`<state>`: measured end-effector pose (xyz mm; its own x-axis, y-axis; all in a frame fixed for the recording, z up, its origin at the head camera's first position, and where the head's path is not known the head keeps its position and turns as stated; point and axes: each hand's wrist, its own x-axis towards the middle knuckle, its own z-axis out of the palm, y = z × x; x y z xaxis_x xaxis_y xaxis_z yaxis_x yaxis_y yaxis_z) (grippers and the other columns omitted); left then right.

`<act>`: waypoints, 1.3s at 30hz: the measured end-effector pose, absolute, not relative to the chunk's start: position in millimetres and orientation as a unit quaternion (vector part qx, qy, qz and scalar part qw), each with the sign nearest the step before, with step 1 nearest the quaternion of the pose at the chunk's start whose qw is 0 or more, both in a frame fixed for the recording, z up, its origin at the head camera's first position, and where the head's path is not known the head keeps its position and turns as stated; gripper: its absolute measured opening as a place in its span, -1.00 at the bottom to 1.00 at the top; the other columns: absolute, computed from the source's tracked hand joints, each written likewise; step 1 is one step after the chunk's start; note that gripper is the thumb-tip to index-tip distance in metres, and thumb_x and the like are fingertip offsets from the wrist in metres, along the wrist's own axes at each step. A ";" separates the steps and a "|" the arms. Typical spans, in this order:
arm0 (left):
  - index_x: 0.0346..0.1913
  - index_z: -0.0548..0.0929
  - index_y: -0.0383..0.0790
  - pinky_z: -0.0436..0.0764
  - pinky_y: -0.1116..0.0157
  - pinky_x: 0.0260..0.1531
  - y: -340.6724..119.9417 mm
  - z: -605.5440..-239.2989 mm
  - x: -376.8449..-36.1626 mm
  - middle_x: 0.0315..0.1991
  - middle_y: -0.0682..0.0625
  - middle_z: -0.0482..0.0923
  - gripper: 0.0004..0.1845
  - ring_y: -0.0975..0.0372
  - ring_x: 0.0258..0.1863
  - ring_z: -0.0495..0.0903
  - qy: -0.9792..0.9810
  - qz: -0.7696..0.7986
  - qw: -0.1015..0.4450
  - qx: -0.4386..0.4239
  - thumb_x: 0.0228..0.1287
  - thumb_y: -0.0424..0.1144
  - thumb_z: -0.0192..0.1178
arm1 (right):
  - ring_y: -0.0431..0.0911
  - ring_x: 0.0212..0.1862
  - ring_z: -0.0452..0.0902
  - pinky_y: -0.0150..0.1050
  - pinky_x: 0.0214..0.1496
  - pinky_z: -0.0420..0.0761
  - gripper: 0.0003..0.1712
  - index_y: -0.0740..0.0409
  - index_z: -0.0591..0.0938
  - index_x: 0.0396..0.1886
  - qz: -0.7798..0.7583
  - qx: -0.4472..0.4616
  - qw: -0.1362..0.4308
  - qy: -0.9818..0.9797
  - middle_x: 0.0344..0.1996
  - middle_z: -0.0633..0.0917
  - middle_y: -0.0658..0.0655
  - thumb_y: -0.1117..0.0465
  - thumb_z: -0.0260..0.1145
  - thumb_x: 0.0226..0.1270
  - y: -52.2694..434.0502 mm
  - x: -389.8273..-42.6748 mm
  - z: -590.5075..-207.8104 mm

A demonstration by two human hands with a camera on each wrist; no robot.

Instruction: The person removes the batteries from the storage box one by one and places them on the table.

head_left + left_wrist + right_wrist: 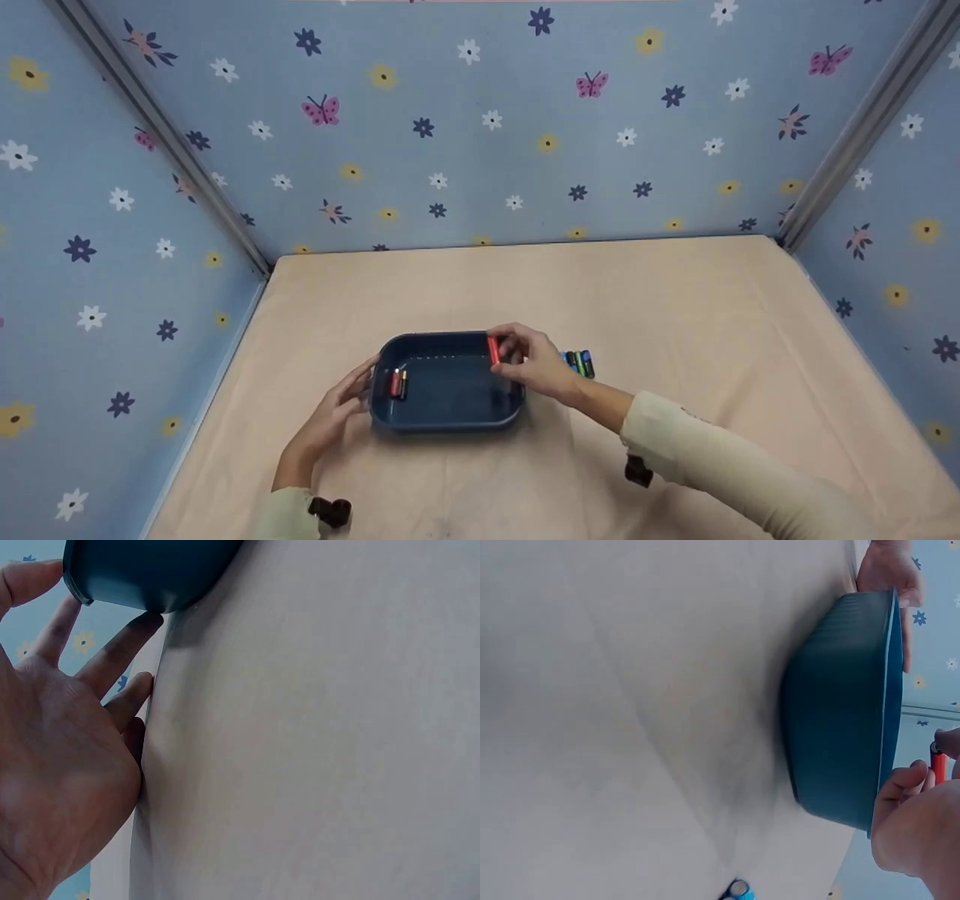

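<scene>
A dark blue tray [450,420] sits on the beige table, with a red and a dark battery [397,383] lying at its left end. My right hand [525,361] pinches a red battery [493,350] over the tray's right rim; the right wrist view shows that battery [937,763] above the tray's wall [832,727]. My left hand [341,401] rests with straight fingers against the tray's left wall [142,574]. Several more batteries [579,363], blue, green and dark, lie on the table just right of the tray.
Blue flowered walls close in the table [675,337] on the left, back and right. Bare beige surface lies behind and to the right of the tray. A black wrist camera [330,511] shows at each sleeve.
</scene>
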<state>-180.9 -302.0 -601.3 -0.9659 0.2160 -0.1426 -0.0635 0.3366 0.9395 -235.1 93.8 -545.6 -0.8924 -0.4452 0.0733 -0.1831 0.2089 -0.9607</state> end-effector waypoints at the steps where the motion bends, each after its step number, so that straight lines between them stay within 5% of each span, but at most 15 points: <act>1: 0.82 0.26 -0.03 0.40 -0.26 0.65 -301.7 -601.6 -180.6 0.78 -0.33 0.27 -0.16 -0.31 0.75 0.34 0.808 0.575 0.122 0.044 0.50 -0.38 0.04 | -0.22 -0.25 0.48 -0.47 -0.16 0.51 -0.33 0.43 0.60 0.44 -0.594 -0.201 0.108 0.772 -0.14 0.69 0.20 0.45 0.55 0.35 97.5 -234.9 -546.5; 10: 0.83 0.21 -0.09 0.23 -0.36 0.72 -302.5 -601.4 -182.0 0.82 -0.30 0.17 -0.16 -0.31 0.81 0.20 0.807 0.574 0.121 0.061 0.51 -0.37 0.04 | -0.31 -0.41 0.48 -0.49 -0.33 0.48 -0.32 0.40 0.62 0.43 -0.592 -0.163 0.081 0.785 -0.12 0.73 0.45 0.47 0.55 0.29 135.0 -235.2 -553.9; 39: 0.83 0.23 -0.06 0.33 -0.31 0.68 -303.2 -605.0 -181.0 0.79 -0.34 0.22 -0.16 -0.32 0.77 0.28 0.802 0.582 0.122 0.063 0.52 -0.40 0.04 | -0.18 -0.21 0.54 -0.43 -0.23 0.55 -0.30 0.38 0.58 0.49 -0.507 -0.090 0.083 0.853 -0.04 0.72 0.35 0.49 0.49 0.36 242.6 -240.3 -586.3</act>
